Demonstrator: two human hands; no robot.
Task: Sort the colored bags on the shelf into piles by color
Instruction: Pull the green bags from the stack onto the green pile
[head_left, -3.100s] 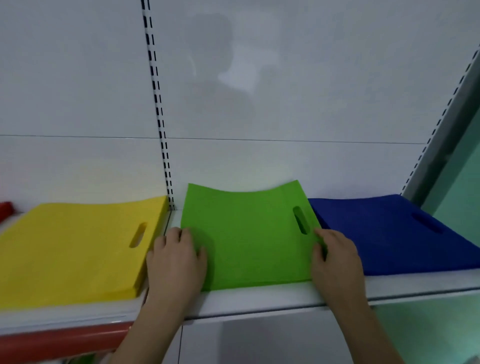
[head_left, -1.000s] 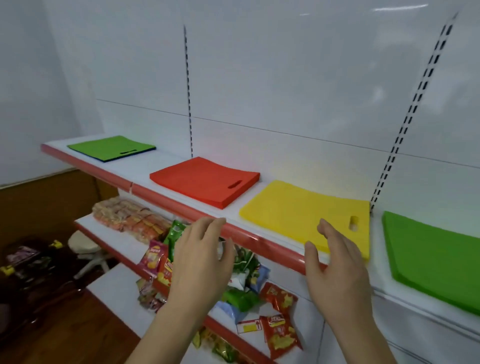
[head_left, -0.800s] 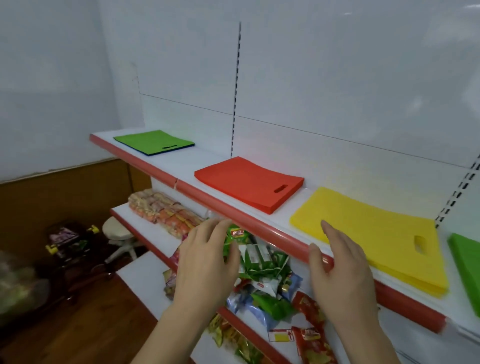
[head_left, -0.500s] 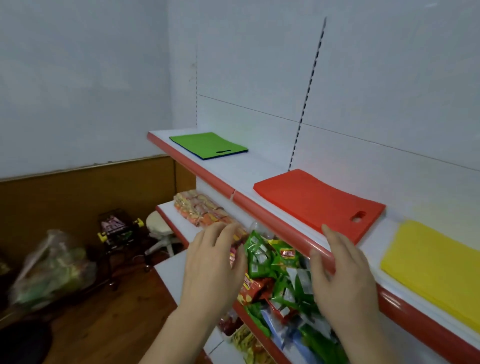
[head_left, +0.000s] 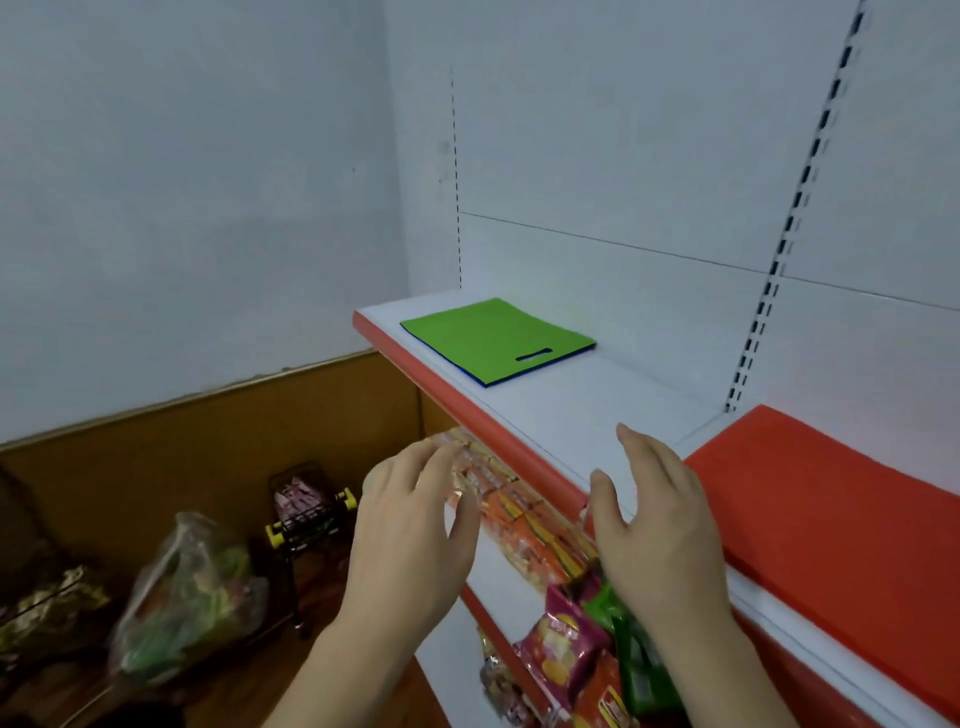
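Lying flat, green bag (head_left: 493, 338) over blue edge, left hand (head_left: 415, 535), right hand (head_left: 654, 525) released

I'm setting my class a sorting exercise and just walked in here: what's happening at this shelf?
A person faces a shelf, both hands raised and empty. The left hand and right hand hover open near its red front edge. A green bag lies at the far end on something blue, apart from the red pile at the right hand. Neither is being touched.
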